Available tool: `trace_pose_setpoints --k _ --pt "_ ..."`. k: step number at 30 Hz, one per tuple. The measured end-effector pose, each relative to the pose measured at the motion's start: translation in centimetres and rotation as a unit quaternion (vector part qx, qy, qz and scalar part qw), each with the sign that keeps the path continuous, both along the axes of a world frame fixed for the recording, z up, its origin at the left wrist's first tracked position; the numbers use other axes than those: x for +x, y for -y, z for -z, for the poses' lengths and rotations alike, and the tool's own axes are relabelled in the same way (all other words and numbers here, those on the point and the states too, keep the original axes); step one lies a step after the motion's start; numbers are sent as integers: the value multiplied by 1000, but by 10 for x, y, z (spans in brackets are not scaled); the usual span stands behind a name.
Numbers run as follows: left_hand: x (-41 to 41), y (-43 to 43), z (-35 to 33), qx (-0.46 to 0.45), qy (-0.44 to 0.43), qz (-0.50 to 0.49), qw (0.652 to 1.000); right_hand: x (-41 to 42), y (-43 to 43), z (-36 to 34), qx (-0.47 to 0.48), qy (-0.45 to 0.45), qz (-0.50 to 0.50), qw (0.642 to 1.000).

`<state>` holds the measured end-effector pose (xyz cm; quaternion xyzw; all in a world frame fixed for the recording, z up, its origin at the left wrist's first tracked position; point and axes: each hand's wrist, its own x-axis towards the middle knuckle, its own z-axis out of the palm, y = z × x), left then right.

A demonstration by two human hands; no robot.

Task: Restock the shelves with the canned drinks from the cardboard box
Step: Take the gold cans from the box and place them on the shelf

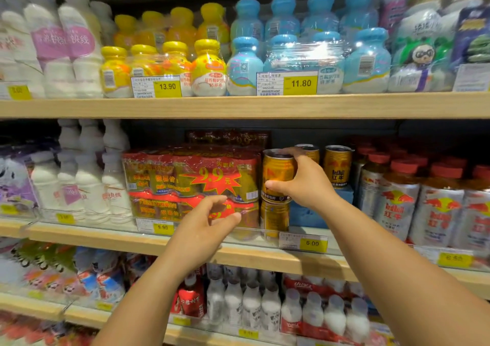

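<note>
The left hand (209, 221) floats in front of the red packs (191, 178), fingers loose and a bit bent, holding nothing; the right hand (305, 184) is wrapped round a gold can (277, 172), thumb low, fingers at the top; that can is right on top of a lower gold can (274, 221) on the middle shelf (106, 239); more gold cans (338, 166) stand just to the right.

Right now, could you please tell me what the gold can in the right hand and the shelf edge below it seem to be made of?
The gold can: likely metal, glossy printed finish, shiny rim. The shelf edge: pale wood or wood-look laminate, matte, no glare.
</note>
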<state>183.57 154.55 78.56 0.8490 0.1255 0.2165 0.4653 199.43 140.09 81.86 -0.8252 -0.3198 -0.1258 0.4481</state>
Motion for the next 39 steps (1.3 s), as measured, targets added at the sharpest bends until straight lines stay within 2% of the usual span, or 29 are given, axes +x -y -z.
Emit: trace_pose_setpoints --k 8,19,22,24,26,28,33,39 --pt "10 -6 2 0 7 -31 999 21 -11 18 -51 -6 28 998" --pt "12 -6 0 20 0 -22 1000 16 -12 16 -88 -20 30 995" --pt "12 -7 -1 35 1 -19 999 2 -8 17 -30 -26 40 998" --pt "12 -7 2 50 8 -11 999 -14 -3 21 38 29 67 997" --pt "12 -7 10 58 27 -4 998 -29 3 30 92 123 74 985" --pt "14 -6 23 68 40 0 997 -44 11 44 131 153 66 977" --pt "20 7 83 46 14 45 998 -65 33 106 164 54 77 982" --pt "25 33 204 -13 -74 72 995 -80 71 236 147 -75 104 981"
